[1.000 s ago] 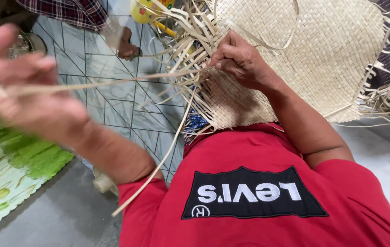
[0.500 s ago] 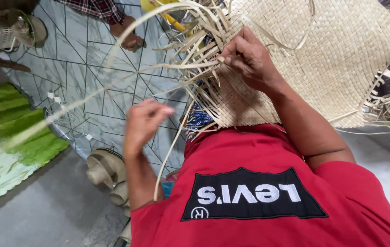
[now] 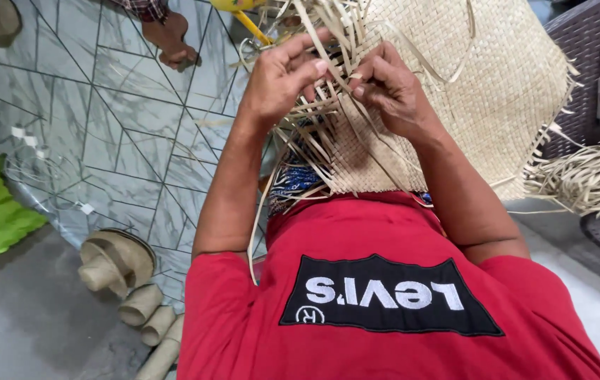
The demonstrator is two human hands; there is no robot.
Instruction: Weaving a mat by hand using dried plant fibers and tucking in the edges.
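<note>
Here both hands (image 3: 335, 84) pinch loose strips (image 3: 314, 116) at the woven mat (image 3: 483, 84) edge.

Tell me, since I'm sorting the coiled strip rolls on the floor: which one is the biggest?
The wide flat roll, topmost of the group by the grey tiled floor. The smaller rolls lie below it toward the picture's bottom edge.

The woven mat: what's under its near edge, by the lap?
Under the woven mat, a blue-and-white patterned cloth shows at its near edge, above the red shirt. Both hands, left hand and right hand, work loose strips. The mat hides everything farther beneath.
</note>
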